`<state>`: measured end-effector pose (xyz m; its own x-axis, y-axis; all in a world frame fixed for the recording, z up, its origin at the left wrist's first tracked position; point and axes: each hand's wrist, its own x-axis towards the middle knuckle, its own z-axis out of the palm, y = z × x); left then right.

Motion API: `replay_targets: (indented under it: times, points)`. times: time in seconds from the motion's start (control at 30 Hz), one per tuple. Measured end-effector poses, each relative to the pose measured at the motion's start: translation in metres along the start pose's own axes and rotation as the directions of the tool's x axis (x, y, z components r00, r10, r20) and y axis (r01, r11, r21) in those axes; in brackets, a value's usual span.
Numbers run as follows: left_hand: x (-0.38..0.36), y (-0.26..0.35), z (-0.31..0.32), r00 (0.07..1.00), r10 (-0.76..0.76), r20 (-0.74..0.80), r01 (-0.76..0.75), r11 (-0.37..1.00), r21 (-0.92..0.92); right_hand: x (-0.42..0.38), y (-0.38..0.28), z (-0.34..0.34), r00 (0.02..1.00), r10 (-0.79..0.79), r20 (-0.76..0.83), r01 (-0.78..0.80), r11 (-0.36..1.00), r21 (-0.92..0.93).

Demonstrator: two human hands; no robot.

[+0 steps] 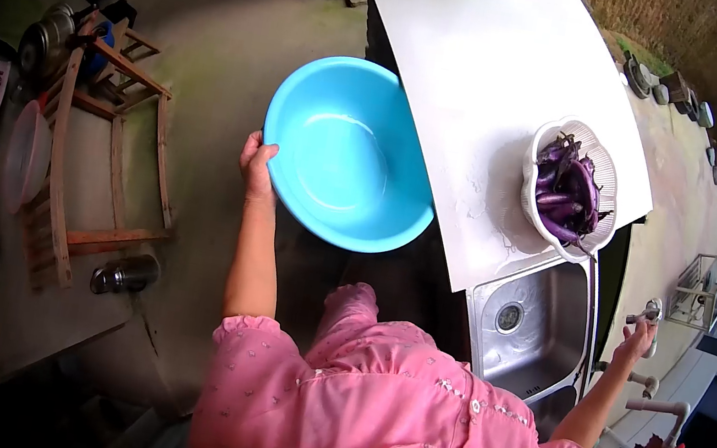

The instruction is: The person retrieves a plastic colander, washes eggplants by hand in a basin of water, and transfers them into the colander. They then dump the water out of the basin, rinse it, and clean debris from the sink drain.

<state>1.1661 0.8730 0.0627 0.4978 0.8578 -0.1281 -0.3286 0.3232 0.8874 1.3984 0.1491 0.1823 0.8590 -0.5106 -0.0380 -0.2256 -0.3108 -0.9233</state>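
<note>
As left hand (257,163) grips it, blue basin (346,153), round, glossy, tilted, empty

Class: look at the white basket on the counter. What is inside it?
The white basket holds purple eggplants, piled together. Whatever lies beneath the top ones is covered, so their count and the basket's bottom cannot be seen.

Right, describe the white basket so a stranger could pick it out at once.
Start at the big white countertop running beside the steel sink. At the counter's near right corner, just above the sink, sits the white basket. It is the only slotted container there, heaped with purple eggplants, unlike the plain blue basin held by the left hand.
</note>
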Motion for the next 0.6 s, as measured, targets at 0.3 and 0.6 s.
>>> replay_targets:
  times: [0.3,0.6]
  points:
    - [0.065,-0.062,-0.003,0.965,-0.205,0.163,0.225,0.968,-0.113,-0.11,0.051,-0.023,0.95,0.312,-0.033,-0.313,0.948,-0.06]
    - [0.073,-0.075,0.005,0.927,-0.366,0.085,0.375,0.898,-0.23,-0.23,0.096,0.004,0.776,0.625,0.087,-0.604,0.776,-0.184]
